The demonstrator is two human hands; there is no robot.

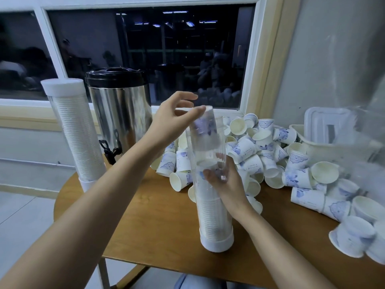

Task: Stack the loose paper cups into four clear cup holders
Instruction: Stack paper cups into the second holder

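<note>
A clear cup holder stands upright on the round wooden table, with a stack of cups filling its lower half. My right hand grips the tube at mid-height from the right. An upside-down paper cup, blurred, sits in the tube's open top. My left hand hovers above it with straight fingers, the thumb tip touching the cup's base. A second holder, full and capped, stands at the table's left edge. A big heap of loose white-and-blue paper cups lies behind and to the right.
A steel drinks urn with a black lid and tap stands behind the left holder. A white plastic basket and a clear plastic bag are at the far right. A dark window is behind the table.
</note>
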